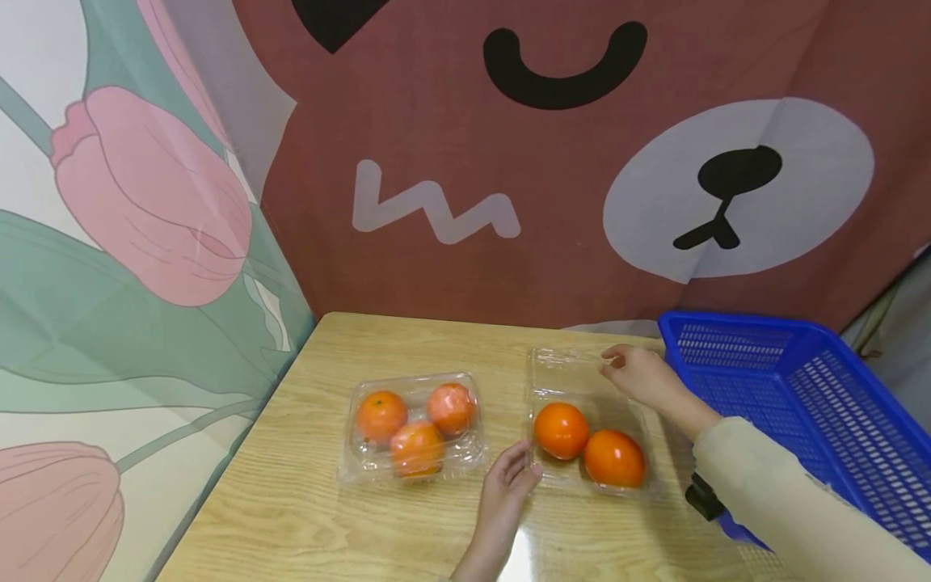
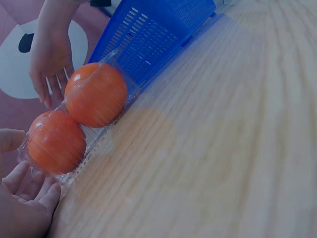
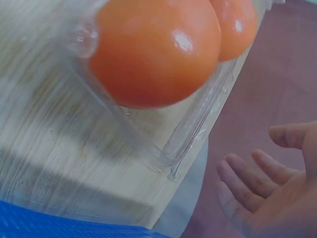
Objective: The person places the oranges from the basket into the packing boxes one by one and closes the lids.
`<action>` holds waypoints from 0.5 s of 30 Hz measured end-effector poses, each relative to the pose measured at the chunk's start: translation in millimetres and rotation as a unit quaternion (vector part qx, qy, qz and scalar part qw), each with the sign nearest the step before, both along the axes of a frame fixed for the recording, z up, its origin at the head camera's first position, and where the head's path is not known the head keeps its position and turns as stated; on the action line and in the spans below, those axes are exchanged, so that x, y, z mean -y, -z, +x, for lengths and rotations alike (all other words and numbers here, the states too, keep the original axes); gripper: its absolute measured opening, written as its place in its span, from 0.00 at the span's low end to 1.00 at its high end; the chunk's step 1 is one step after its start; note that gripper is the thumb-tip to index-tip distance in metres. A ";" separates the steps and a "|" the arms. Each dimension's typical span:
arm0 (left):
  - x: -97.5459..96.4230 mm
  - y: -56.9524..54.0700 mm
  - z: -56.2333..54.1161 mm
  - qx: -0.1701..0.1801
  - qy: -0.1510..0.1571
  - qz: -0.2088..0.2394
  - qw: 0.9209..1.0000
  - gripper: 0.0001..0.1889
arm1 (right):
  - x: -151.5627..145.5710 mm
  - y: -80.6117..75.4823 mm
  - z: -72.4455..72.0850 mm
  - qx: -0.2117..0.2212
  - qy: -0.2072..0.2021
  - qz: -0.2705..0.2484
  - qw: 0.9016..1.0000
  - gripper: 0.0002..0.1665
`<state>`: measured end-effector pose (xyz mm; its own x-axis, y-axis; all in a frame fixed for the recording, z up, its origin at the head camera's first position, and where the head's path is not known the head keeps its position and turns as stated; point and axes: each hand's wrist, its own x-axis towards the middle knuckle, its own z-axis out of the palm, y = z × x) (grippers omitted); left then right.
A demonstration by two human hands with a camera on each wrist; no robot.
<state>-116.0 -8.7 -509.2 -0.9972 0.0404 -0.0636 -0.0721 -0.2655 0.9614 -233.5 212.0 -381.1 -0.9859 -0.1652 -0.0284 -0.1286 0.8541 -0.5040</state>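
Note:
An unlidded clear plastic clamshell box (image 1: pixel 550 477) lies on the table, its lid (image 1: pixel 563 370) folded back toward the wall. Inside sit two smooth, glossy orange fruits, one at the left (image 1: pixel 561 431) and one at the right (image 1: pixel 614 458). My left hand (image 1: pixel 504 487) is at the box's left side, fingers loosely bent and fingertips right at its edge. Above the lid's right part is my right hand (image 1: pixel 640 376); the right wrist view shows its fingers (image 3: pixel 242 183) spread, with nothing in them.
Left of my left hand stands a closed clear clamshell box (image 1: pixel 454 465) with three oranges (image 1: pixel 417 449). A blue plastic basket (image 1: pixel 781 323) stands at the table's right, beside my right forearm. Behind the wooden table (image 1: pixel 291 517) hangs a printed cloth (image 1: pixel 436 283) with a bear face.

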 end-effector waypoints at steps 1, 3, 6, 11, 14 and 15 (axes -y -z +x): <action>0.0 0.0 0.1 0.001 0.000 -0.001 1.000 0.25 | -1.7 1.0 -2.8 0.002 0.008 -0.004 1.000 0.25; -0.4 0.1 0.1 0.000 0.000 0.001 1.000 0.25 | -5.9 4.2 -8.5 0.006 0.021 -0.011 1.000 0.27; -0.6 0.5 -0.1 0.000 0.002 0.004 1.000 0.25 | -12.1 8.9 -15.6 0.017 0.032 -0.005 0.999 0.29; -0.5 0.9 -0.5 0.002 0.003 0.007 1.000 0.25 | -19.5 13.8 -20.7 0.055 0.032 0.022 0.998 0.33; -0.4 1.0 -0.7 0.004 0.002 0.007 1.000 0.26 | -21.8 15.9 -21.4 0.075 0.035 0.035 0.996 0.34; -0.5 1.0 -0.8 0.003 0.002 0.006 1.000 0.25 | -22.3 16.7 -21.6 0.078 0.036 0.038 0.996 0.35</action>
<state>-116.8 -8.2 -510.2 -0.9965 0.0454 -0.0699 -0.0798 -0.2776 0.9574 -255.2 234.4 -397.8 -0.9776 -0.0854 -0.1926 0.0097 0.8951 -0.4458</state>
